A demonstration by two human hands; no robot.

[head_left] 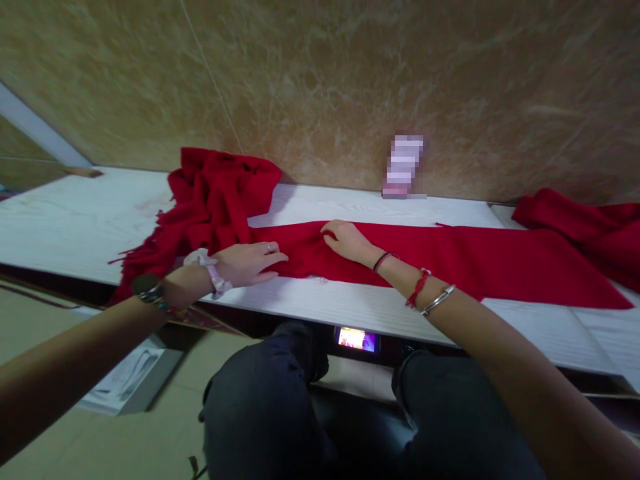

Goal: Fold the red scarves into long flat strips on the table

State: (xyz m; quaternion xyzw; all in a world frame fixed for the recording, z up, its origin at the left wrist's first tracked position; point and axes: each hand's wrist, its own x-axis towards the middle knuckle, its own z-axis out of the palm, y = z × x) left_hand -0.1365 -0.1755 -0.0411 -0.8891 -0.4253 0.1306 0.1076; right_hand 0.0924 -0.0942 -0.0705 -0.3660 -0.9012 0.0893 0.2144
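A long red scarf (480, 260) lies flat along a white wood-grain table (390, 313), its left part bunched into a heap with a fringe at the edge. My left hand (247, 263) rests on the scarf beside the heap, palm down, fingers stretched out and apart. To its right, my right hand (347, 241) bends over the middle of the cloth. Its fingers are curled, the thumb and fingertips closed on the scarf's surface. Between the two hands the cloth is slightly wrinkled, and small loose threads show at its near edge.
More red cloth (595, 227) lies folded at the table's right end. A blurred pinkish object (403, 167) stands against the marbled wall (310, 87). Below the table edge a lit phone screen (356, 339) shows above my knees. A white box (135, 377) sits on the floor at left.
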